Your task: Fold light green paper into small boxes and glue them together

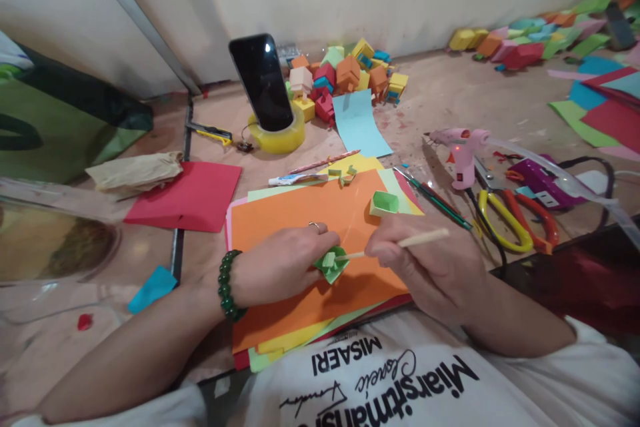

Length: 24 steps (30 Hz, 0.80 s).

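Note:
My left hand (285,263), with a ring and a green bead bracelet at the wrist, grips a small open green paper box (336,272) by its left side. Pale green folded paper shows inside the box. In my right hand (425,257) is a thin wooden stick (423,238), pinched between the fingers, its tip reaching into the box. Just beyond my right hand stands a second light green paper box (384,202). Both hands are over a stack of coloured paper with an orange sheet (290,213) on top.
A phone (261,80) leans in a yellow tape roll (280,137). Behind are many paper cubes (347,73). At right lie a pink glue gun (461,153), scissors with yellow and orange handles (505,230) and a green pen-like tool (435,199). Red paper (200,197) lies left.

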Available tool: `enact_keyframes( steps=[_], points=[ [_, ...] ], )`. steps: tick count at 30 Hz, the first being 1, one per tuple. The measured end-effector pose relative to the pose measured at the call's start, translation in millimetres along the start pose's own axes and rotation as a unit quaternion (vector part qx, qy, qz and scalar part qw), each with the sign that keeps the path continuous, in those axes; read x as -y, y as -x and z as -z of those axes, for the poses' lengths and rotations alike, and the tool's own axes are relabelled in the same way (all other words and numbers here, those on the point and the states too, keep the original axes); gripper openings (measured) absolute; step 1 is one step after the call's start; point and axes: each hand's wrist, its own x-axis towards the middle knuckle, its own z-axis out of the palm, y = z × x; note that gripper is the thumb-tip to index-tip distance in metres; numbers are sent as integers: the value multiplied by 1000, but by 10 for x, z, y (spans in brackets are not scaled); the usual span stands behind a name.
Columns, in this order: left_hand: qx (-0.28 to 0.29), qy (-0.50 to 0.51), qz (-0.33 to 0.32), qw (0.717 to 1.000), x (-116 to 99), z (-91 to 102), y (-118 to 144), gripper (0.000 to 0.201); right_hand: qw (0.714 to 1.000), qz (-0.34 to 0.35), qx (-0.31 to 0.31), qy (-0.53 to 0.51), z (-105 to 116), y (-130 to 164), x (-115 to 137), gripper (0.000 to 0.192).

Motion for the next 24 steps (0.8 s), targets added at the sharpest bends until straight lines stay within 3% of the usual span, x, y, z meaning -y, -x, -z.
enact_keyframes(
  steps=[3, 12, 17, 22, 24],
  points=[
    [4, -3, 4, 1000, -3, 0, -2, 13, 998, -16, -43, -31, -14, -41, -48, 25],
    [-3, -20, 3, 1000, -10, 7, -8, 9, 995, -68, -64, -26, -94, -119, -236, 28],
    [-10, 4, -7, 1000, 2, -4, -16, 9, 998, 29, -57, 14, -85, -94, -28, 26],
    [-13, 2, -9, 1000, -6, -4, 3, 10, 992, 121, 32, -11, -82, 24, 202, 23],
    [-13, -2, -10, 1000, -16, 4, 5, 10, 991, 128, 51, -8, -66, 64, 214, 21]
  ],
)
